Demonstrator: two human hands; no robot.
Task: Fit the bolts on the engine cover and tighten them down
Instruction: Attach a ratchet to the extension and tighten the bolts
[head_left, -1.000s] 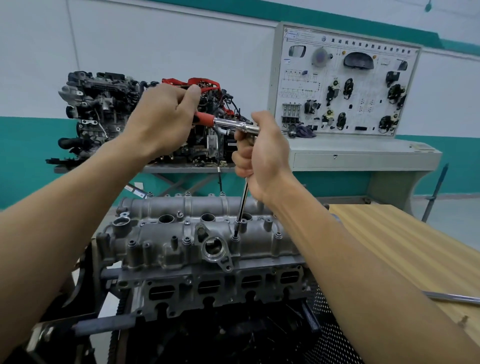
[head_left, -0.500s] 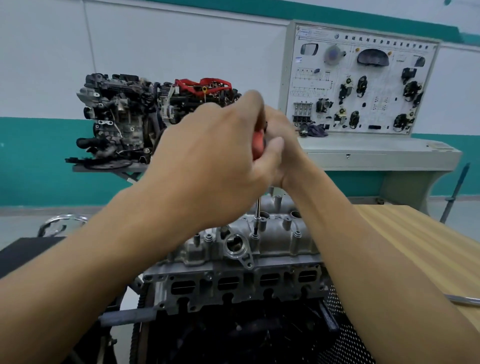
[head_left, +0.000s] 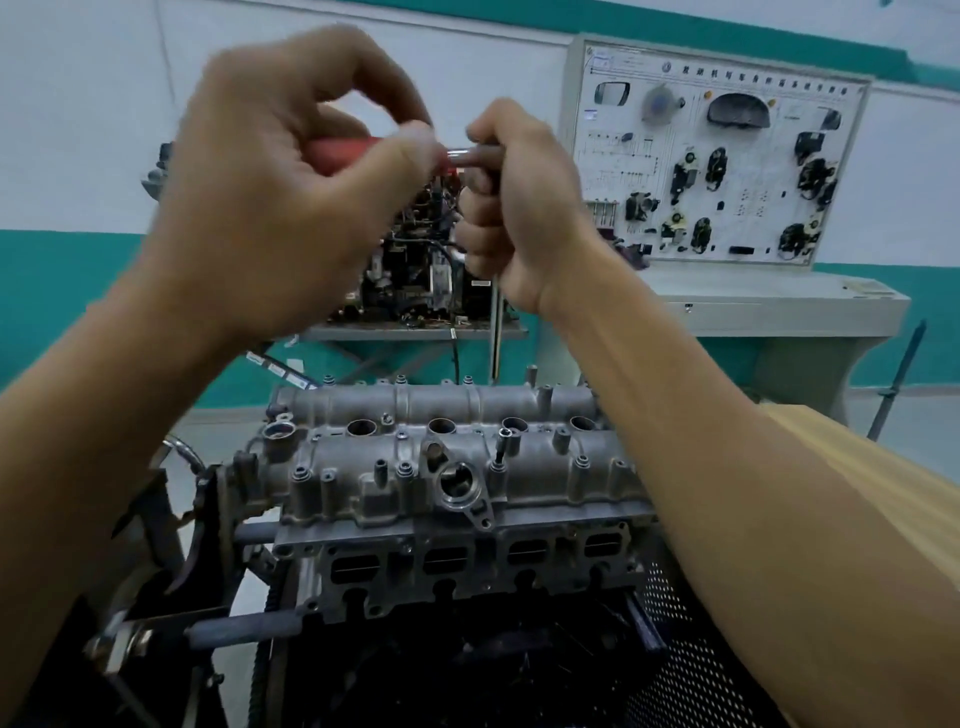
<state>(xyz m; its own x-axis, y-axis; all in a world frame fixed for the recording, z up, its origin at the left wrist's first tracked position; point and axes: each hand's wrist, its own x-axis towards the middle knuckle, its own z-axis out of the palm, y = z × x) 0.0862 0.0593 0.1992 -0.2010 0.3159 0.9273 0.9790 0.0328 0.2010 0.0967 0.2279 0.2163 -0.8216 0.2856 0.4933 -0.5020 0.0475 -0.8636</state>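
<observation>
Our left hand (head_left: 270, 208) curls round the red ratchet handle (head_left: 335, 155), right hand (head_left: 519, 213) clenching the slim steel extension (head_left: 496, 335) over the rough-cast engine cover (head_left: 545, 462).

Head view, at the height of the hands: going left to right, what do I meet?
left hand → red-handled ratchet, its metal neck bare between the hands → right hand → white display board

Display board (head_left: 727, 156): one line of characters along its top edge, too blurred to read;
Sticker (head_left: 480, 283): white, on the back engine (head_left: 415, 260); print too small to read
</observation>
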